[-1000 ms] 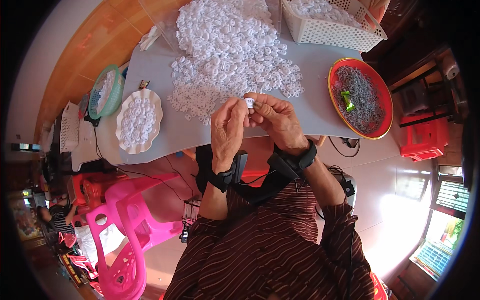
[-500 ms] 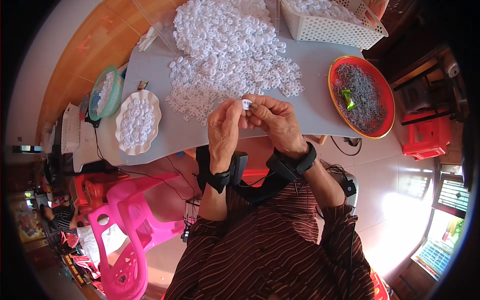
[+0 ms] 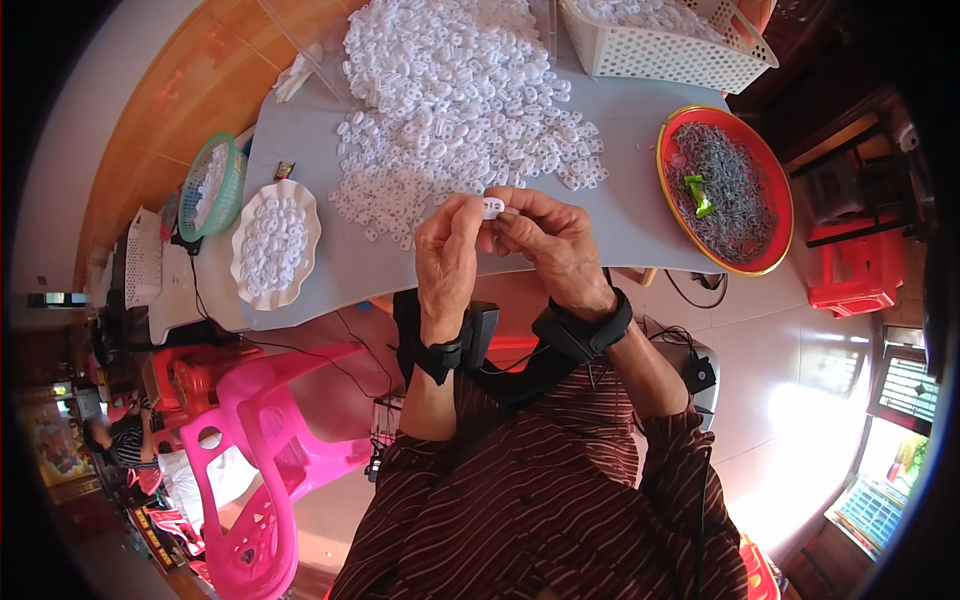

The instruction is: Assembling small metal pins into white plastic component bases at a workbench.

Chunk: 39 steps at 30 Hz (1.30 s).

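Between both hands, just above the table's near edge, I hold a small white oval plastic piece with two holes (image 3: 492, 207). The fingers of my left hand (image 3: 447, 250) pinch its left end. My right hand (image 3: 556, 245) grips its right end between thumb and forefinger. Beyond my hands spreads a big heap of similar white plastic pieces (image 3: 450, 90), with smaller white bits (image 3: 375, 195) at its near left side. Whether a smaller part sits inside the held piece is too small to tell.
A red basin (image 3: 785, 215) of small grey metal parts, with a green wrapper (image 3: 698, 196) on top, stands right. A white scalloped dish (image 3: 313, 215) of white pieces and a green basket (image 3: 235, 185) are left. Behind right is a white basket (image 3: 650, 52); a pink chair (image 3: 285, 440) stands lower left.
The white piece now shows more of its face and holes between my fingertips. Both hands stay in nearly the same place.
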Each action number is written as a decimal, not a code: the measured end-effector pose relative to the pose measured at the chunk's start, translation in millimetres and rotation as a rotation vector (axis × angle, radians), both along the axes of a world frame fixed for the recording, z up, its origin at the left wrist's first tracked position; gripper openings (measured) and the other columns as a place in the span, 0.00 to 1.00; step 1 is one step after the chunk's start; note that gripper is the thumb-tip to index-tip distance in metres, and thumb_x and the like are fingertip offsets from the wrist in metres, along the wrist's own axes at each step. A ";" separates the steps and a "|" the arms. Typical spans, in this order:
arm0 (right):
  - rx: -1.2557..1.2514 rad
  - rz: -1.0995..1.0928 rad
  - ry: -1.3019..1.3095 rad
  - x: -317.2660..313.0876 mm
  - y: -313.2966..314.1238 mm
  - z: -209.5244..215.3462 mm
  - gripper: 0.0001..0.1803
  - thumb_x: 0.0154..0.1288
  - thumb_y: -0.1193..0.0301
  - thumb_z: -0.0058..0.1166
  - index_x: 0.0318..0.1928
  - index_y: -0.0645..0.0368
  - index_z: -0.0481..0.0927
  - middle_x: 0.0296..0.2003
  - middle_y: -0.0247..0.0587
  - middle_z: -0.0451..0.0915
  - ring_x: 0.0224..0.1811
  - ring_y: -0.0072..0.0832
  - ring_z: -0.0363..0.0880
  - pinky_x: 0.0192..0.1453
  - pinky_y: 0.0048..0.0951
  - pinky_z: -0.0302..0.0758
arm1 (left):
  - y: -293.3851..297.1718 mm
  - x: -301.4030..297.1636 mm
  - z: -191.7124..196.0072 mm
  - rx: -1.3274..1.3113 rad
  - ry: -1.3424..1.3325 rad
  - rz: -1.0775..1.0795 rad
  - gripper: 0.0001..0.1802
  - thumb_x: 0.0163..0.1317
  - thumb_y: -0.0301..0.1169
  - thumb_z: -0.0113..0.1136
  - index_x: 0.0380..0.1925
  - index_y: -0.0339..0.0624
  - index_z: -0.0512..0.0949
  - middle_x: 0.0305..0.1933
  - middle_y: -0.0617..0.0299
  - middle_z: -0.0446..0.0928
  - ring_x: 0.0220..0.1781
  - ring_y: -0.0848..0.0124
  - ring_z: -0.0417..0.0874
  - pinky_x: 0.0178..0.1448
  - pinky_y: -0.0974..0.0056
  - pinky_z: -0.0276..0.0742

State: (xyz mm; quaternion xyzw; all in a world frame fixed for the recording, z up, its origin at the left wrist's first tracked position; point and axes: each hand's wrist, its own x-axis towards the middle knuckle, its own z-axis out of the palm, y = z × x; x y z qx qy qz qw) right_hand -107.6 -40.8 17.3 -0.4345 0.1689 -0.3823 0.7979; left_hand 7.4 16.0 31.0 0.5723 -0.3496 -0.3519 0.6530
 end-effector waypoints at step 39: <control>-1.454 -0.751 0.384 -12.9 0.9 -1.9 0.18 0.41 0.86 0.62 0.36 0.59 0.80 0.35 0.37 0.78 0.28 0.28 0.76 0.28 0.27 0.70 | 5.0 -0.6 -24.9 -0.340 -0.022 -0.158 0.12 0.61 0.15 0.48 0.44 0.32 0.74 0.40 0.63 0.75 0.43 0.77 0.75 0.50 0.74 0.69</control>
